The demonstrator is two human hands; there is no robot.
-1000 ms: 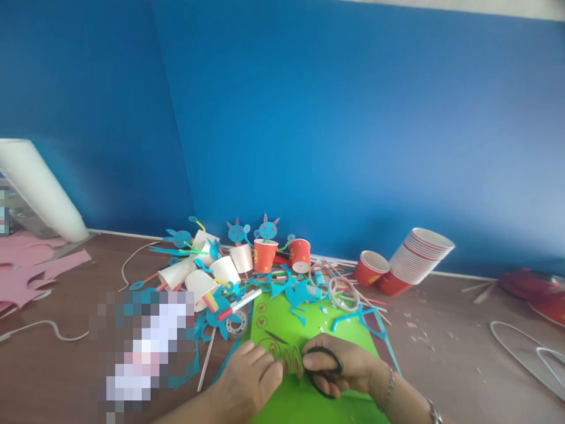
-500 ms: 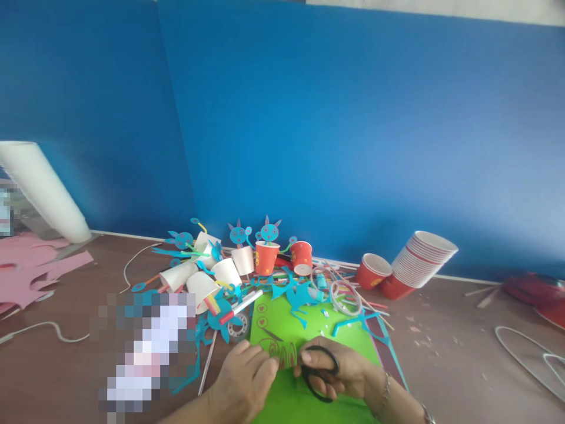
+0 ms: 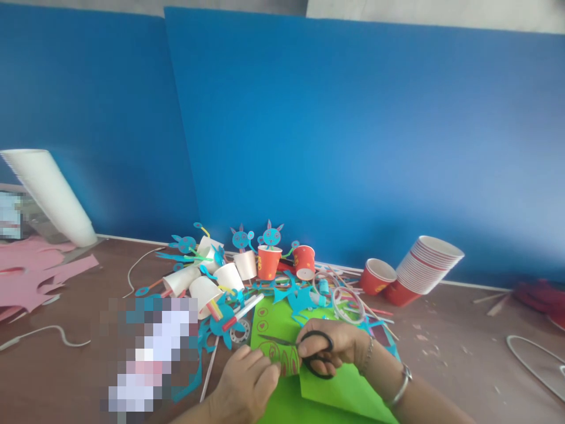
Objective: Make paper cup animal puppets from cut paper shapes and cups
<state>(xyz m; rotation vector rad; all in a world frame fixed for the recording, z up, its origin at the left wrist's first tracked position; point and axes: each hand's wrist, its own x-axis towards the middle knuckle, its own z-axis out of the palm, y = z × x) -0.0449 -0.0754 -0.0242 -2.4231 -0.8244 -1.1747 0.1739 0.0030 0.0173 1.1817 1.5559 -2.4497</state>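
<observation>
My right hand is closed round the black handles of a pair of scissors, whose blades point left across a sheet of green paper. Red outlines, some of them ear-like ovals, are drawn on the paper near the blades. The fingers of my left hand are curled on the drawn part of the sheet, gripping its edge just left of the scissors. A cut runs in from the right, and the near flap of paper stands apart there. My left fingertips are partly hidden.
Behind the paper lie blue paper scraps, markers, a tape roll and white cups. Blue paper animal heads rise by red cups. A tall cup stack leans at right. Pink paper lies left.
My right hand has moved slightly up, and the scissor blades now show more fully over the drawing. The cut flap of green paper has lifted. The camera view has tipped up a little.
</observation>
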